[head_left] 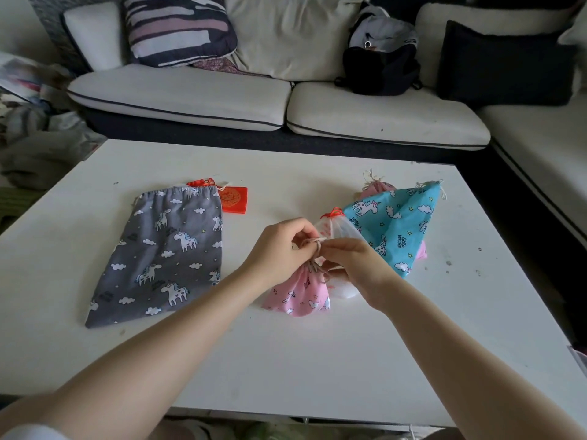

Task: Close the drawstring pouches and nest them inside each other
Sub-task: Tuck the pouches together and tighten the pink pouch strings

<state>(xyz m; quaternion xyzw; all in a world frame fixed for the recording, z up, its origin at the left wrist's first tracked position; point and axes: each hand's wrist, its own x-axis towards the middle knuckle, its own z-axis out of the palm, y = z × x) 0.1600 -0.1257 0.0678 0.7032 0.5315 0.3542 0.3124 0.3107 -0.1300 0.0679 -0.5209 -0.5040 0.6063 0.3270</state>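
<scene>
Hands: left hand [279, 249] and right hand [352, 258] meet over the gathered neck of the pink pouch [300, 292], fingertips close together
Left hand grip: fingers curled, pinching the beige cord [314, 244] at the pouch neck
Right hand grip: thumb and fingers pinching the same cord from the other side
Pink pouch: near the middle of the white table [286, 360], mouth cinched tight, body fanned out toward the person
Sheer white pouch [333, 228]: just behind the hands, red tie at its top, partly hidden by the right hand
Blue pouch [400, 223]: to the right of the hands, unicorn print, lying crumpled, overlapping another pink pouch [378, 187] behind it
Grey pouch [165, 249]: flat on the left side of the table, well apart from the hands, mouth only loosely gathered
Red pouch [233, 198]: small, touching the grey pouch's top right corner
Background: pale sofa [222, 96] with cushions and a black backpack [379, 58]
</scene>
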